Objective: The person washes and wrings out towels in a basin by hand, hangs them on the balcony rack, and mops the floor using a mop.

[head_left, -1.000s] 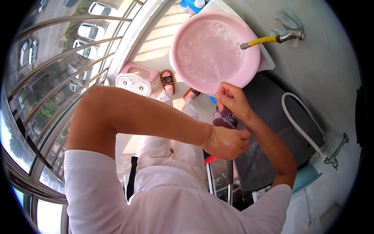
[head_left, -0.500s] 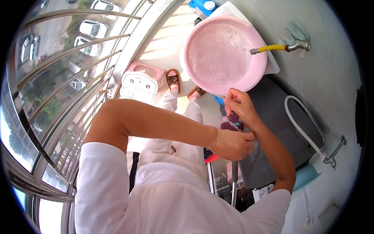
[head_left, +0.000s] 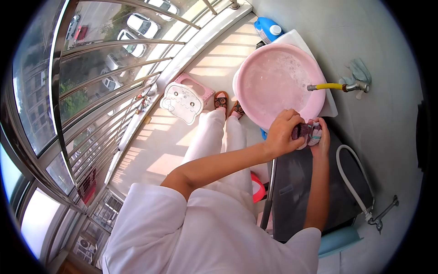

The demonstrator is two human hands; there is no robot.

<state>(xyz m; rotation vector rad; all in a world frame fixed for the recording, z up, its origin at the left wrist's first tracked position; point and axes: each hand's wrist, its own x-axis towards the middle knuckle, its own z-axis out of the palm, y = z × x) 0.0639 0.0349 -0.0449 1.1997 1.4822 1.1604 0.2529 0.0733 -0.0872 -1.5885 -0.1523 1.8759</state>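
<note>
A metal railing [head_left: 123,42] runs along the person's left side, with parked cars [head_left: 143,25] visible beyond its bars. To the right lies a flat dark grey surface [head_left: 292,201], and past its top end sits a round pink basin [head_left: 245,82] holding cloudy water with foam at the wall side. A white support [head_left: 331,107] shows from under the basin. A pink-and-white stool [head_left: 182,102] stands on the floor, near the sandals [head_left: 221,101] on the person's feet. A white hose [head_left: 349,178] curves over the grey surface to a lower wall tap [head_left: 376,222]. Just beyond the basin is a blue bottle [head_left: 265,26] with a white cap; from the wall, a yellow hose [head_left: 329,86] reaches over the basin's rim. The left hand [head_left: 284,133] has its fingers curled round one end of a small, bunched purple-and-pink cloth [head_left: 307,133], gripping it. The right hand [head_left: 323,138] closes round the other end, its fingers bent over the far side. The hands are close together, with the cloth between them, just on the person's side of the basin and above the top end of the grey surface.
</note>
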